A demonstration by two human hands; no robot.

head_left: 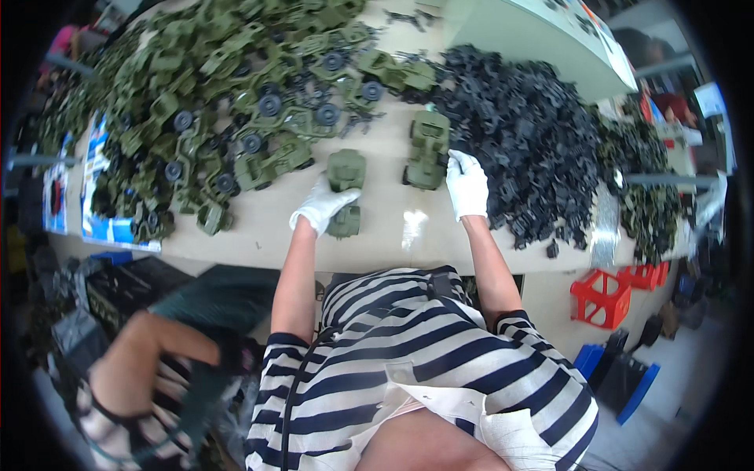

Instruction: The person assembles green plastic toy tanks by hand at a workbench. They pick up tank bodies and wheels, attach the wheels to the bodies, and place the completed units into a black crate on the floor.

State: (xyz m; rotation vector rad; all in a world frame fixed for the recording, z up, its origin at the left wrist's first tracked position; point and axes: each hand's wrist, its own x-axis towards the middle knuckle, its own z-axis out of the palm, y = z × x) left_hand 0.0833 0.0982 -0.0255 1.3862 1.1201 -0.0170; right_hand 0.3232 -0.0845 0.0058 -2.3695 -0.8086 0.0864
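Gloved hands (322, 206) on green toy truck (345, 192)

Table (377, 235) w/ green toy jeeps (236, 94), black parts (526, 133).

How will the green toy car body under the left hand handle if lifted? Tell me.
The green toy car body looks like hollow moulded plastic, so probably light and stiff. No wheels show on it, so it likely will not roll. The gloved left hand rests on it; the fabric glove should grip well enough.

Matt green plastic toy car (345, 171), white cloth gloves (466, 185), smooth tabletop (377, 235).
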